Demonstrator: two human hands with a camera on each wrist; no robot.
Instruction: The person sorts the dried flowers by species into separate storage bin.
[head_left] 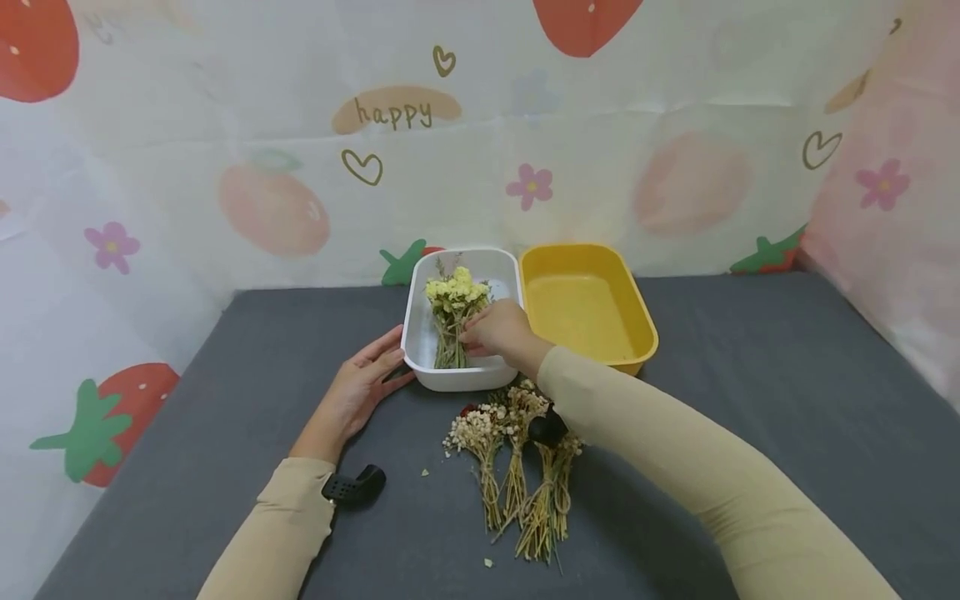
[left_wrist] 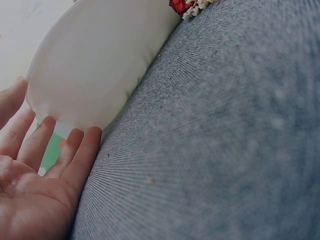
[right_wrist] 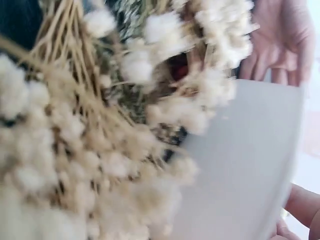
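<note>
Lying inside the white tray, the yellow flower bunch is pinched around its stems by the right hand — how firmly cannot be told, as the grip is partly hidden by the hand itself. The blooms are turned toward the far end of the tray, the stems toward the near end. By the left hand nothing is gripped: its fingers are extended and spread, with the tips set against the tray's outer wall at the near left corner. On the right, the white tray is adjoined by a yellow tray. Just in front, several dried bunches are laid on the grey cloth, their cream heads pointed toward the trays; a red bloom is seen among them — partly covered by the right forearm's black wristband. Behind, a backdrop is printed with strawberries, hearts and flowers.
</note>
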